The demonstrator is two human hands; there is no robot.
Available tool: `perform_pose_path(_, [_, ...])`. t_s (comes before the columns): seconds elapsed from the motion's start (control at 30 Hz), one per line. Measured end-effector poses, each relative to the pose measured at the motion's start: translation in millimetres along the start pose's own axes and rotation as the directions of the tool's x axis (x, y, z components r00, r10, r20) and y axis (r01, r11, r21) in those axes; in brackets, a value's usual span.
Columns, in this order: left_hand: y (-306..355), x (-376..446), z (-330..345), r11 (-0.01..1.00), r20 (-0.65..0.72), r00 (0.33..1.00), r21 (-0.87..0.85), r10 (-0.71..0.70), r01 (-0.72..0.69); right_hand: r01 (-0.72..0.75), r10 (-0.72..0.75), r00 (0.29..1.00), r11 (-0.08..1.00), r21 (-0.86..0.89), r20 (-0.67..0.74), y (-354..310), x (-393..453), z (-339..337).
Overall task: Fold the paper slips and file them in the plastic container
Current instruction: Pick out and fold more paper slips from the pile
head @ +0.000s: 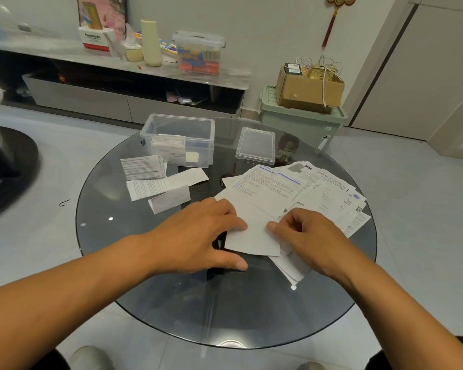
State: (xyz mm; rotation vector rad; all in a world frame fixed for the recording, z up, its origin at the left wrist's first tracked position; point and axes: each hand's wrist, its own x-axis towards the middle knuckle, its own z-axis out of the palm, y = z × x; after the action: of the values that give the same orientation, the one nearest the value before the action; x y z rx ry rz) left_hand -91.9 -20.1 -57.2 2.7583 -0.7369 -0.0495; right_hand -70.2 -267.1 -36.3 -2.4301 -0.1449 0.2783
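A white paper slip (251,233) lies on the round glass table (171,303) between my hands. My left hand (198,236) presses flat on its left edge, fingers spread. My right hand (305,236) pinches its right edge with thumb and forefinger. A spread pile of unfolded papers (305,190) lies to the right behind the slip. The clear plastic container (179,138) stands open at the back, with a few folded slips standing inside at its left. Its lid (255,145) lies to its right. Folded slips (155,180) lie on the table's left.
A grey-green storage bin (302,121) with a cardboard box (308,86) on it stands behind the table. A low shelf (118,62) along the wall holds bottles, boxes and another clear lidded container (198,52). A dark object (6,169) sits at the left.
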Motion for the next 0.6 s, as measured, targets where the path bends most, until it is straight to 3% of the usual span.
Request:
perform_pose_path(0.13, [0.5, 1.6, -1.0, 0.991, -0.073, 0.993, 0.103, 0.096, -0.088, 0.038, -0.042, 0.998, 0.997, 0.074, 0.051, 0.7, 2.6, -0.6])
perform_pose_path(0.3, [-3.5, 2.1, -0.6, 0.987, -0.099, 0.986, 0.099, 0.134, -0.124, 0.188, -0.233, 0.923, 0.967, 0.169, 0.306, 2.7, 2.6, -13.3])
perform_pose_path(0.47, [-2.0, 2.1, -1.6, 0.997, -0.090, 0.994, 0.052, 0.064, -0.060, 0.203, -0.226, 0.966, 0.964, 0.174, 0.126, 2.0, 3.6, 5.7])
perform_pose_path(0.6, [0.7, 3.2, 1.3, 0.977, -0.137, 0.982, -0.185, -0.130, 0.104, 0.155, -0.152, 0.988, 0.970, 0.188, -0.028, -0.7, 6.7, 11.4])
